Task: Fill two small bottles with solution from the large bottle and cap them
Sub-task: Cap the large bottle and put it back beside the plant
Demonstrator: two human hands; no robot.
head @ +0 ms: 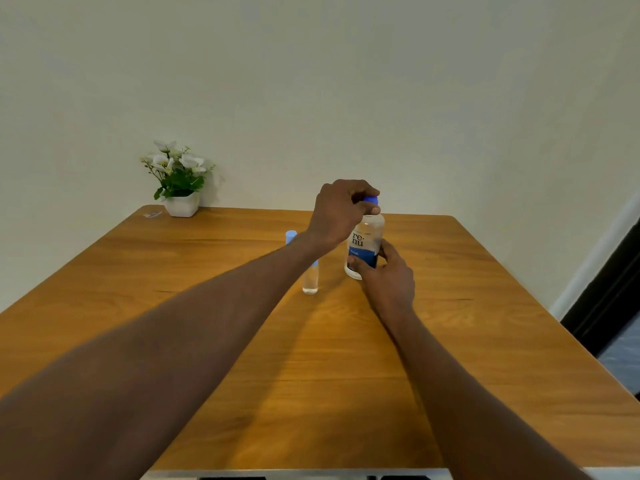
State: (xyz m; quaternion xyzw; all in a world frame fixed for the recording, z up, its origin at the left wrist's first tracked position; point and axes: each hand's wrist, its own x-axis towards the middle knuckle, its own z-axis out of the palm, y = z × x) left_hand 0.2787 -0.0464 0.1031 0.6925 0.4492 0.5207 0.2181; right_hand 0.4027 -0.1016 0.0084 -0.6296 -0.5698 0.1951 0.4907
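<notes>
The large bottle [364, 244] is stood upright toward the far edge of the counter [207, 341], right of centre. Its lower body is gripped by the right hand [388, 275], while its blue cap [371, 200] is pinched by the left hand [341, 213]. Just left of it a small clear bottle [310, 279] is seen, capped in blue; a second small bottle [291, 236] behind the forearm is mostly hidden, so its state cannot be told. The large bottle is judged light, smooth plastic, possibly squeezable; it is best held low at the label and the cap turned from above.
</notes>
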